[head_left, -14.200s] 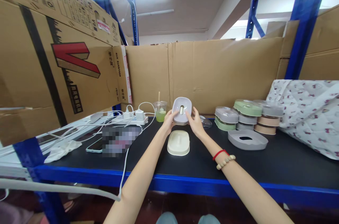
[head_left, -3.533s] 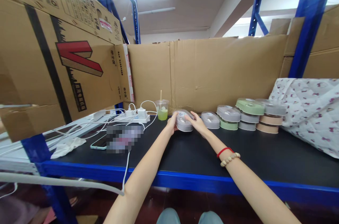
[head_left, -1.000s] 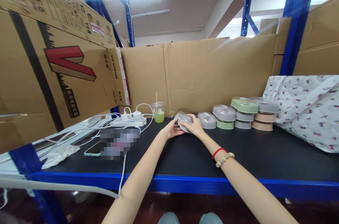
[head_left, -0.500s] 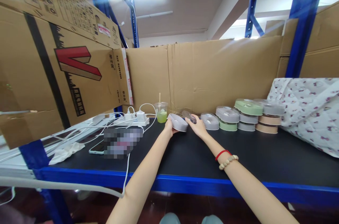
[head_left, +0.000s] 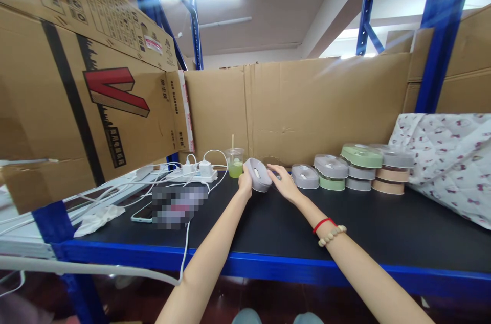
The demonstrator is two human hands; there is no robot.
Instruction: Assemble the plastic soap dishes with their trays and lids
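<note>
We now tilt the grey rounded plastic box (head_left: 260, 178) up in our left hand (head_left: 245, 181), over the black counter (head_left: 307, 227), more steeply than moments ago; it seems uncovered. Our right hand (head_left: 284, 184) extends beside it, grip unclear.

We see bare left hand (head_left: 245, 182) and bare right hand (head_left: 284, 184), forearms (head_left: 209, 248) uncovered down to lower edge of view. On right wrist we count two bracelets: thin red cord (head_left: 323, 222), nearer hand; just beside it, strand of chunky rounded beads (head_left: 332, 236), pale beige. Below, we make out plain pale blue-grey cloth (head_left: 246, 316) over both knees, weave too small to tell.
</note>
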